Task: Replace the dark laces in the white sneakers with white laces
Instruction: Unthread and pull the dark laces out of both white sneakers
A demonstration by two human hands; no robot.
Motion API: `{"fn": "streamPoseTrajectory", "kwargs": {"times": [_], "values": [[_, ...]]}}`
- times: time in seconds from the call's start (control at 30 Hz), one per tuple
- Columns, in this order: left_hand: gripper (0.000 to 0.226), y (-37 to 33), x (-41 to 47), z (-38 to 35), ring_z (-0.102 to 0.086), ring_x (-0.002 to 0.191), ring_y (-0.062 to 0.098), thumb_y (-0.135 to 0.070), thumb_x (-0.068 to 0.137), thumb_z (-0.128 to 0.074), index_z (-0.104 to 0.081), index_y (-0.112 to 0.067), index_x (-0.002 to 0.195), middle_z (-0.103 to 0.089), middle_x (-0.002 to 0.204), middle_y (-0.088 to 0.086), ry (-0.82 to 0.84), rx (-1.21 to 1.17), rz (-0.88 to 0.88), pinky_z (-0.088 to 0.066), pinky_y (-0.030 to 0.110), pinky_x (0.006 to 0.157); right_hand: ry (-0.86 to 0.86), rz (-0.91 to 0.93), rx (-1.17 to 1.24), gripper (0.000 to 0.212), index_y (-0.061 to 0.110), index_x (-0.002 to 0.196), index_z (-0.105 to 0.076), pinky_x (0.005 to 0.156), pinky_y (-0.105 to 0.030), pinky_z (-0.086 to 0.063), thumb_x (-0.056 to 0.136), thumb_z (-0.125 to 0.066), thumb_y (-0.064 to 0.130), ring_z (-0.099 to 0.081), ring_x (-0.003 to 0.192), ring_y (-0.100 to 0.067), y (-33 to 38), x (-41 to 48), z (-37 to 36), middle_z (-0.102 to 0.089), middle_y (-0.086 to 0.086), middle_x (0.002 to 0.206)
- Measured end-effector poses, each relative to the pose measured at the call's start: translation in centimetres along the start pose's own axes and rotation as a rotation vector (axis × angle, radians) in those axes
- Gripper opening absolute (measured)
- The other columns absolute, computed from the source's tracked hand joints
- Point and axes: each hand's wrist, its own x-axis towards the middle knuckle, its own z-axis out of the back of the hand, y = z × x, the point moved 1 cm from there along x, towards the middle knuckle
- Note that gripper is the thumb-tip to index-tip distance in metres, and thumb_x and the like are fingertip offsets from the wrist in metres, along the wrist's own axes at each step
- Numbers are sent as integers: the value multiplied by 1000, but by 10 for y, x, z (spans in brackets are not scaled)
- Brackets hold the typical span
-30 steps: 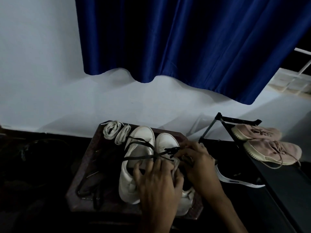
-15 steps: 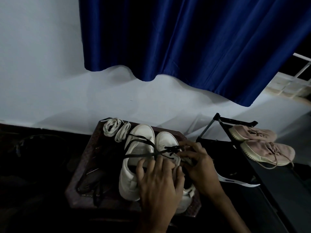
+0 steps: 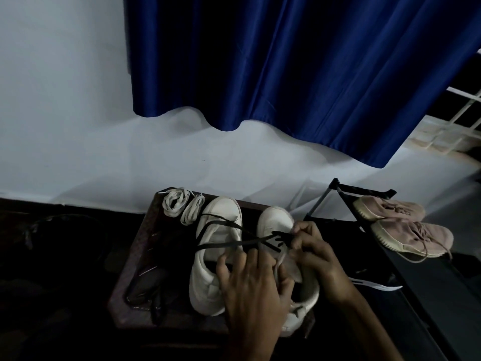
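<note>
dim | foreground murky | wall brightest | edges bowed, soft

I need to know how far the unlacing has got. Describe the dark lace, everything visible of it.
The dark lace is a flat, black strip that looks like fabric. It is partly undone. It crosses the front of the right sneaker, where the right hand pinches it. Loose strands trail left over the left sneaker, one nearly straight and another looping toward the toe. The left hand rests on the sneakers just below the strands. Whether it touches the lace is unclear.
</note>
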Motion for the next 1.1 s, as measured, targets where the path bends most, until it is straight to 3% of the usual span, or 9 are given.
{"fn": "streamPoseTrajectory", "kwargs": {"times": [0.1,0.23,0.33,0.4,0.57,0.77,0.87,0.93,1.1], "values": [[19,-3,3,-2,-59,76,23,-36,77,-55,-55,-21,67,-56,64,-5,27,36,21,-38,48,83,-245,-19,66,46,-10,63,-47,77,-40,-36,78,-67,29,-47,89,-16,-7,2,-11,-46,-8,94],[20,-8,6,-4,-58,77,24,-36,76,-52,-56,-18,69,-57,66,-2,75,63,37,-37,49,83,-204,-84,-858,24,30,75,-69,93,-39,-33,93,-57,41,-44,111,-9,16,7,3,-52,20,114],[20,-7,5,-6,-62,86,27,-37,77,-55,-61,-17,75,-62,71,0,158,109,51,-39,52,89,-68,-273,-1193,31,32,101,-70,99,-42,-27,97,-42,44,-36,122,-10,27,4,-12,-48,21,126],[18,-6,4,-4,-64,89,29,-34,77,-60,-62,-17,79,-65,74,2,167,107,31,-40,50,85,-202,-237,-1153,43,25,101,-69,92,-43,-34,93,-31,44,-45,116,-19,21,-5,-33,-54,12,121],[18,18,32,36,-55,90,22,-39,90,-55,-62,-22,88,-59,93,-1,23,-43,-115,-46,38,70,-292,-154,-889,15,13,100,-66,85,-33,-37,97,-52,12,-45,103,-23,1,-4,-30,-50,3,113],[15,63,76,58,-58,87,22,-35,73,-78,-67,-26,81,-58,93,-3,302,183,-147,-49,37,59,-267,-150,-858,19,12,102,-66,88,-33,-39,99,-48,14,-42,106,-18,1,-2,-31,-47,6,111],[14,69,85,60,-55,99,23,-32,90,-61,-68,-20,89,-59,102,-1,330,270,-128,-50,43,77,-288,-149,-841,18,11,101,-67,89,-38,-42,98,-49,14,-44,106,-20,-1,-2,-31,-49,3,110],[30,74,97,63,-59,101,25,-35,101,-43,-63,-15,92,-65,102,2,392,-16,36,-47,41,86,-282,-158,-837,18,12,99,-67,89,-41,-43,98,-49,15,-44,106,-20,-3,-1,-31,-50,1,109],[30,47,139,94,-51,44,14,-31,104,-39,-52,-13,84,-57,50,0,320,-1089,509,-47,26,53,-292,-165,-831,17,14,90,-63,86,-47,-43,97,-48,17,-44,104,-22,-3,-1,-32,-49,0,106]]}}
